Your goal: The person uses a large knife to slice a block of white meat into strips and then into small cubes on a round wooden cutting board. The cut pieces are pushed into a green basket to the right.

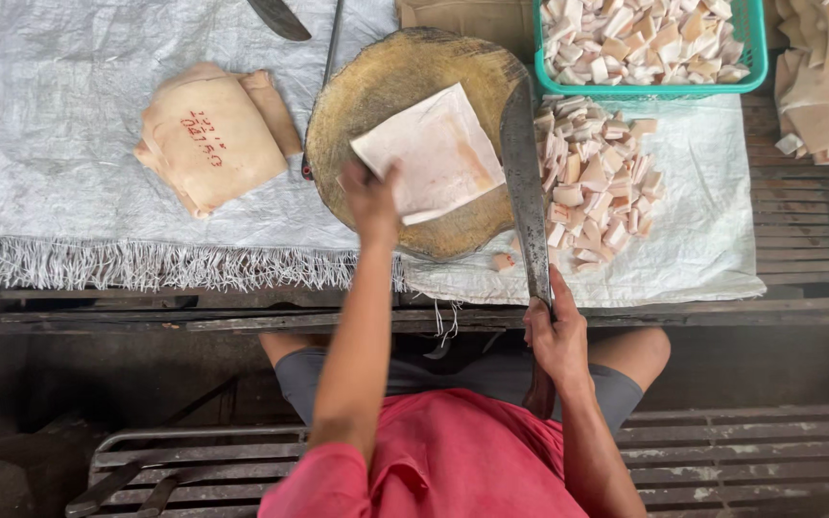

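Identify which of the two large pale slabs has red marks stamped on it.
The folded slab on the white sacking, left of the round chopping block; the flat one under the left hand is unmarked.
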